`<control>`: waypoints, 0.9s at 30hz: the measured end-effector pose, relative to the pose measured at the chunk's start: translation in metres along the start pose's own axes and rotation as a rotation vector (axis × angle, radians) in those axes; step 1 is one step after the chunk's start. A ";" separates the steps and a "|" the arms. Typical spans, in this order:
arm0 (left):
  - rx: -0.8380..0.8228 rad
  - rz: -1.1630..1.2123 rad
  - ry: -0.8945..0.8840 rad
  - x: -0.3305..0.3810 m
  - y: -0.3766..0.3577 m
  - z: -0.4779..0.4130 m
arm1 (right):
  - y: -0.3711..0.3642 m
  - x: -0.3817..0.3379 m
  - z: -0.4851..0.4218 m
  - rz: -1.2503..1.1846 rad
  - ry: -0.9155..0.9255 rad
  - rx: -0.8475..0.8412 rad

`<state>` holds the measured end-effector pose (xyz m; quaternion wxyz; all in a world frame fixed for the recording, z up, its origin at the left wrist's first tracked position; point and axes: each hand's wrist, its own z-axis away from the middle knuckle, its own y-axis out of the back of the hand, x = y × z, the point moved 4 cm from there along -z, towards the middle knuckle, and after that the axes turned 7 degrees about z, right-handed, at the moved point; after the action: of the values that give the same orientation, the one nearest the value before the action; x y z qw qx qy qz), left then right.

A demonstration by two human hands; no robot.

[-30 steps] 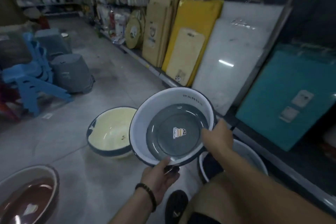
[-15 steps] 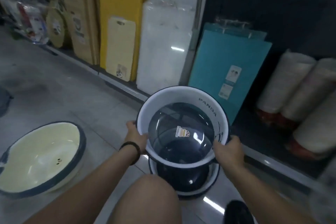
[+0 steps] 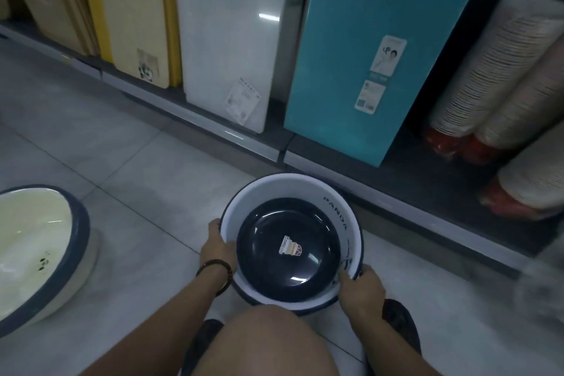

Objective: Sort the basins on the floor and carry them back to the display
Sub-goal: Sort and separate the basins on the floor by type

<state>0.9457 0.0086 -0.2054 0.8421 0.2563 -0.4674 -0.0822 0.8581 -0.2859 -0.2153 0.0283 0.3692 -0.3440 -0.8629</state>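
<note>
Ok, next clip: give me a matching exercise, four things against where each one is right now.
Things
1. white PANDA basin
2. cream basin
3. teal board
4. sticker

Places
A. leans upright on the low shelf
B. sits on the floor at far left, untouched
C. gripped at its rim by the left hand and right hand
D. stuck on the dark bottom inside a basin

Pairs: 1-C, 2-B, 3-A, 4-D
</note>
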 end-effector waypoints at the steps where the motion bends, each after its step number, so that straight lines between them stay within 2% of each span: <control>1: 0.004 -0.004 0.004 -0.004 -0.003 -0.002 | -0.003 0.001 -0.001 0.008 0.007 0.002; 13: 0.018 0.067 0.103 -0.040 -0.002 0.009 | -0.019 0.001 -0.022 0.118 0.036 -0.108; 20: 0.032 0.138 0.269 -0.083 0.085 0.021 | -0.075 -0.047 0.002 0.069 0.125 -0.429; 23: -0.004 0.106 0.314 -0.111 0.132 0.022 | -0.109 -0.069 0.023 0.113 0.188 -0.509; 25: -0.031 0.106 0.369 -0.146 0.161 0.015 | -0.133 -0.081 0.036 0.163 0.249 -0.524; 27: -0.034 0.140 0.431 -0.210 0.184 -0.006 | -0.155 -0.091 0.048 0.214 0.287 -0.531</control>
<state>0.8170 0.2474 -0.2707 0.9302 0.2209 -0.2919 0.0252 0.9247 -0.1126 -0.2310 0.2623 0.4285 -0.1361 -0.8539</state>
